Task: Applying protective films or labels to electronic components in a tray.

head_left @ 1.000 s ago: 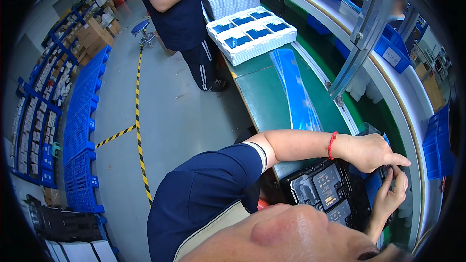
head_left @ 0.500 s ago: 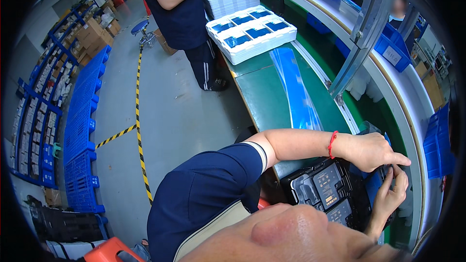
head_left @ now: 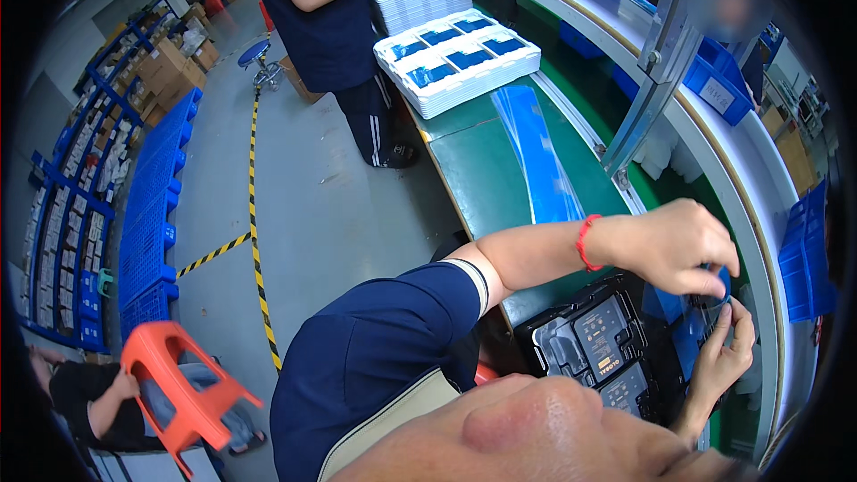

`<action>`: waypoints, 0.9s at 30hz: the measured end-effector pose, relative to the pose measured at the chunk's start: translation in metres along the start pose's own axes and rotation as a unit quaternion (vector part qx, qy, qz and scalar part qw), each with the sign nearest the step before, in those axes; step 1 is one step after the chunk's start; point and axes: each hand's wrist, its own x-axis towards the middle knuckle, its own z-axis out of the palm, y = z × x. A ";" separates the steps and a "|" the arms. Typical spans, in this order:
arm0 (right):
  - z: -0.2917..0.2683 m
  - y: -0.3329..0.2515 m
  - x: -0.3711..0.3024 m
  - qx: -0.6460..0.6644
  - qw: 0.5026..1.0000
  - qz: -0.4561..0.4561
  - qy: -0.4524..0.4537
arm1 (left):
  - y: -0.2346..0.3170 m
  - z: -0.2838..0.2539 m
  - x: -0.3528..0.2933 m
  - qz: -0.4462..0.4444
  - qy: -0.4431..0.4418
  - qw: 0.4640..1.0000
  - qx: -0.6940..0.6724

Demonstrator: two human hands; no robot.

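My left hand (head_left: 686,245), with a red cord bracelet (head_left: 586,243) on its wrist, is raised over the right side of the bench. Its thumb and fingers close on a small piece of blue film (head_left: 721,286). Just below, my right hand (head_left: 725,353) has its thumb and fingertips pinched together at the film's lower end. What else the right hand holds is hidden. Blue sheeting (head_left: 687,339) shows between the hands and a black plastic tray (head_left: 527,332). Dark rectangular packs (head_left: 600,335) with light print lie in that tray.
Long blue film strips (head_left: 533,152) lie on the green bench (head_left: 469,170). Beyond them stand stacked white trays (head_left: 428,107) holding blue-faced panels. A metal post (head_left: 647,80) and shelf with blue bins (head_left: 719,85) border the right. A co-worker (head_left: 326,36) stands across; another person carries an orange stool (head_left: 174,375).
My left hand has lifted and turned, its pointing finger now curled in, with blue film showing below it. My right hand barely moves. A person with an orange stool has come into view at lower left.
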 end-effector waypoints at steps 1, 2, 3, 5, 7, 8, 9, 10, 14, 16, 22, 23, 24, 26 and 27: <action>0.000 -0.001 0.001 0.002 1.000 -0.001 -0.001 | 0.007 -0.012 0.000 0.016 0.028 0.999 -0.018; 0.000 -0.001 0.000 -0.001 1.000 -0.003 -0.004 | 0.016 -0.022 0.000 0.002 0.052 0.997 -0.057; 0.000 0.001 -0.001 -0.008 1.000 -0.001 -0.007 | 0.022 -0.031 -0.001 -0.011 0.076 0.992 -0.101; 0.000 0.004 -0.003 -0.012 1.000 0.006 -0.002 | 0.031 -0.047 -0.007 0.010 0.110 0.975 -0.191; 0.001 0.002 -0.004 -0.014 1.000 0.007 0.000 | 0.046 -0.056 -0.018 0.041 0.169 0.922 -0.345; 0.000 0.000 -0.004 -0.009 1.000 0.005 -0.001 | 0.052 -0.058 -0.023 0.082 0.182 0.897 -0.395; 0.000 -0.002 -0.003 -0.003 1.000 0.002 -0.003 | 0.062 -0.064 -0.027 0.089 0.167 0.878 -0.439; 0.003 -0.002 -0.002 0.001 1.000 0.000 -0.009 | 0.060 -0.070 -0.024 0.172 0.125 0.886 -0.412; -0.005 -0.015 0.007 0.006 1.000 0.001 -0.012 | 0.085 -0.085 -0.022 0.234 0.086 0.904 -0.346; 0.000 0.002 -0.002 -0.024 0.999 0.038 -0.011 | 0.063 -0.070 -0.031 0.196 0.093 0.886 -0.410; -0.001 -0.009 0.005 0.001 1.000 0.020 -0.005 | 0.096 -0.064 -0.022 0.197 0.119 0.898 -0.376; 0.003 -0.014 0.007 0.011 1.000 0.011 -0.006 | 0.096 -0.061 -0.023 0.194 0.134 0.897 -0.374; 0.005 -0.015 0.007 0.013 1.000 0.017 -0.007 | 0.096 -0.058 -0.023 0.196 0.136 0.894 -0.380; 0.007 -0.018 0.007 0.014 1.000 0.019 -0.011 | 0.092 -0.052 -0.025 0.187 0.162 0.893 -0.377; 0.008 -0.020 0.006 0.005 1.000 0.015 -0.013 | 0.089 -0.052 -0.028 0.191 0.169 0.885 -0.390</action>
